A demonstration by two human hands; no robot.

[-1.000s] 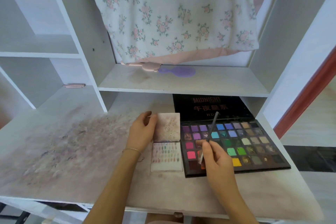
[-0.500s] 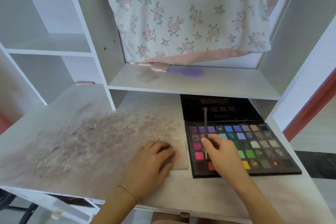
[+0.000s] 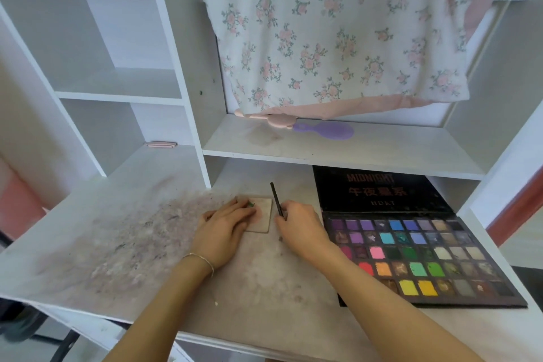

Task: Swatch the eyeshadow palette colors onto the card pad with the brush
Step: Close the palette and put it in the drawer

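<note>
Just one view here, a wide-angle head cam: the desk [image 3: 123, 232] is looked down on from close up, angled forward, shelf [image 3: 338, 150] seen straight ahead above it.

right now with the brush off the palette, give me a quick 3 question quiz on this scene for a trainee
1. True or false: the left hand lies flat on the card pad.
2. Which hand holds the brush? A) left hand B) right hand C) neither
3. Fill in: the eyeshadow palette lies open on the desk, to the ______ of the card pad.

Key
1. True; the pad is closed and pressed down by the palm and fingers.
2. B; its handle sticks up out of the closed right hand, just beside the pad.
3. Right; its lid leans back under the shelf.
</note>
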